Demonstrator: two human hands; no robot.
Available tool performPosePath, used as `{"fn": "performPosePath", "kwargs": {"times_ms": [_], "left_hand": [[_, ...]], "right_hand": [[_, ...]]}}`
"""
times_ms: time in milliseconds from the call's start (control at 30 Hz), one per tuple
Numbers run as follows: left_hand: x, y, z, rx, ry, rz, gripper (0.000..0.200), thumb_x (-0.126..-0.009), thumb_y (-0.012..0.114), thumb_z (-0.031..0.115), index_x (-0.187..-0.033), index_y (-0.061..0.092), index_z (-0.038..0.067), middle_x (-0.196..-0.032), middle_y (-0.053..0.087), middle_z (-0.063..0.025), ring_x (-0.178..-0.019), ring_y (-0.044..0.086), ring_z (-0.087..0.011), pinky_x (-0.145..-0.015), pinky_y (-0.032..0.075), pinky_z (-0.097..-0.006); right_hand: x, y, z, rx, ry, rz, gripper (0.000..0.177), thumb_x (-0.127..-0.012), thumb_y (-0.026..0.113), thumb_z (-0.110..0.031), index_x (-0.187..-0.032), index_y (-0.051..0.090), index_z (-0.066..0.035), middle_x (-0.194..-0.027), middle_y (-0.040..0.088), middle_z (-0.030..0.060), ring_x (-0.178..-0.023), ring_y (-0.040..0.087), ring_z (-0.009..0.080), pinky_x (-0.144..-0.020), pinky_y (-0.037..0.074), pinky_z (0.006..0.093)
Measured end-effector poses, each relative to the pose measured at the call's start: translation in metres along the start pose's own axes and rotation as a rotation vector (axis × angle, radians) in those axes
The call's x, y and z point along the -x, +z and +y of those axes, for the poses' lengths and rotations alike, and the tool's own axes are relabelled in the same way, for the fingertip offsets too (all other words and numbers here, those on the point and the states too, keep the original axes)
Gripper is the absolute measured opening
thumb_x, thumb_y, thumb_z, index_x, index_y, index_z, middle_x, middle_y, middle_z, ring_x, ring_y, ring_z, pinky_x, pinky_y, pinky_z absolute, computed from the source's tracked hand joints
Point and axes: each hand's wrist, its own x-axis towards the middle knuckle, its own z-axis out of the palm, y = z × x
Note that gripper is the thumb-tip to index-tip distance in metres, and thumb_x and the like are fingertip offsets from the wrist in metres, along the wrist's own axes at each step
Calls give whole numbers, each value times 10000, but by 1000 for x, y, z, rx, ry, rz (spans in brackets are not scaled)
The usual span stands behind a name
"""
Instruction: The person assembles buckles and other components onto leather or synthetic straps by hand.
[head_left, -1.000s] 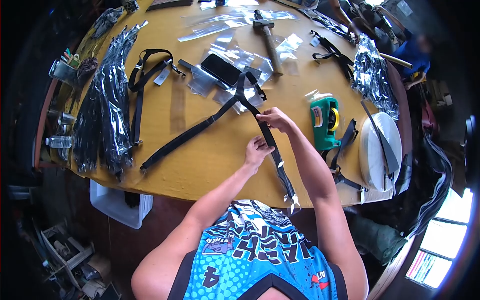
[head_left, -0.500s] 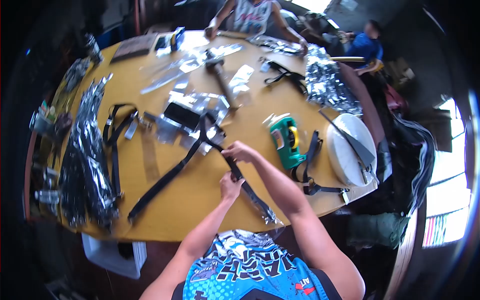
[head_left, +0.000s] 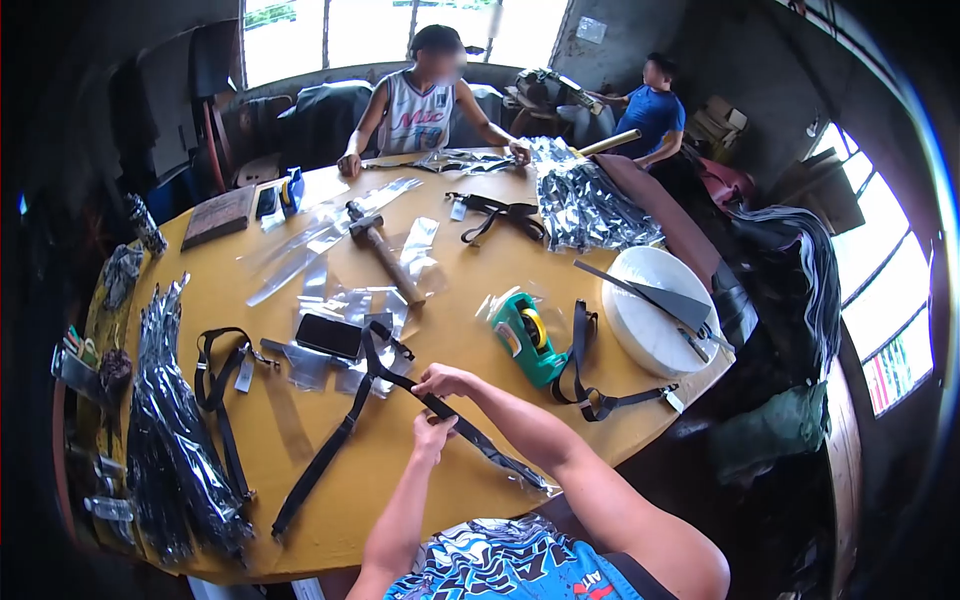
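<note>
A black strap [head_left: 345, 430] with a Y-shaped junction lies on the yellow table [head_left: 370, 500]; one of its arms runs under both hands toward the front edge, its lower part inside clear plastic [head_left: 502, 457]. My left hand [head_left: 435, 432] is closed on this strap, below my right hand [head_left: 443, 382], whose fingers pinch it nearer the junction. A black phone [head_left: 328, 335] rests on clear plastic sleeves just behind the junction. Right of my hands stands a green tape dispenser [head_left: 528, 340].
Wrapped straps [head_left: 180, 430] are piled at left, others [head_left: 595, 205] at back right. A hammer [head_left: 385, 255], a round white block [head_left: 655, 310] and loose straps [head_left: 225, 400] lie around. One person [head_left: 420, 110] is across the table; another [head_left: 650, 115] is behind at right.
The camera view has tilted up, bringing the windows and both people further into frame. Both hands still grip the strap, at about the same places along it.
</note>
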Motion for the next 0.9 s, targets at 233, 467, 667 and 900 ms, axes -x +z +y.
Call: {"fn": "performPosePath", "kwargs": {"times_ms": [233, 467, 667, 900], "left_hand": [[-14, -12, -15, 335, -4, 82, 369, -733, 682, -13, -1041, 485, 37, -891, 584, -38, -759, 595, -135, -649, 504, -256], [-20, -19, -26, 455, 18, 10, 366, -739, 679, -21, -1043, 480, 22, -961, 602, -66, -796, 601, -138, -669, 501, -242], [-28, -19, -30, 445, 32, 14, 352, -740, 695, 4, -1014, 474, 20, -960, 603, -83, -823, 611, -155, -711, 510, -250], [-31, -19, -38, 456, 93, 128, 335, -788, 670, 63, -1036, 446, 34, -945, 597, -66, -830, 608, -155, -733, 502, -273]], "right_hand": [[4, 10, 9, -11, 70, 60, 406, -802, 626, -405, -925, 645, -18, -756, 606, 70, -695, 565, 168, -620, 461, 323], [11, 34, 26, -144, 48, 274, 417, -829, 594, -419, -931, 650, -18, -802, 629, 83, -746, 570, 166, -690, 459, 315], [10, 44, 32, -177, 29, 324, 386, -821, 610, -397, -840, 654, -14, -754, 634, 88, -728, 576, 151, -658, 461, 313], [8, 47, 36, -147, 48, 380, 340, -770, 626, -386, -808, 665, -50, -775, 650, 125, -741, 618, 208, -683, 479, 331]]}}
